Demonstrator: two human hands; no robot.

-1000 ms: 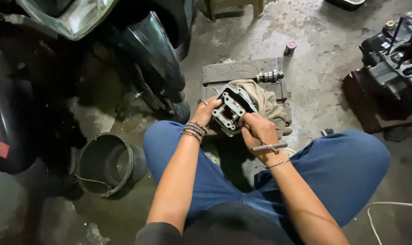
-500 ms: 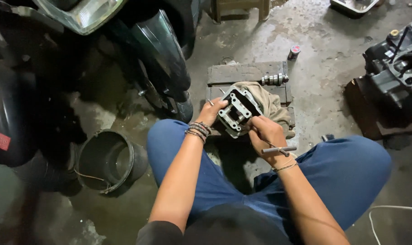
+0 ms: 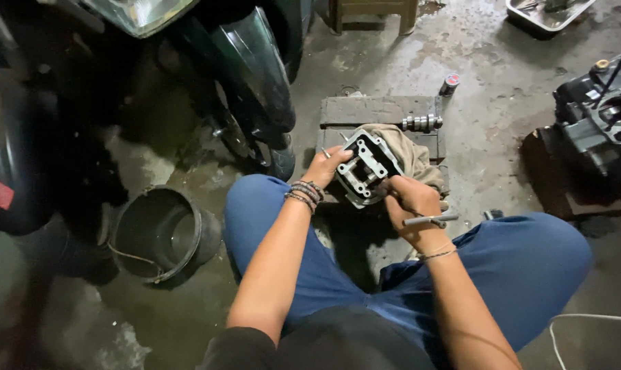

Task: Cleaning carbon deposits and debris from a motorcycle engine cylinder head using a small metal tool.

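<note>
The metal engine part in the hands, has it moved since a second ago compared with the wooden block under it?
No. The metal engine part sits over the same front left part of the wooden block, beside the cloth, held by both hands.

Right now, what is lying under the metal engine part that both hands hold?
Under the metal engine part lies a beige rag, spread over wooden boards. The left hand, right hand and the part cover the rag's near side.

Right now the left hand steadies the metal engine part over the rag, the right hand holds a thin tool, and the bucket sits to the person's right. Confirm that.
Not quite: the head view shows the bucket on the person's left. The rest stands: the left hand steadies the engine part over the rag, and the right hand holds a thin tool.
</note>
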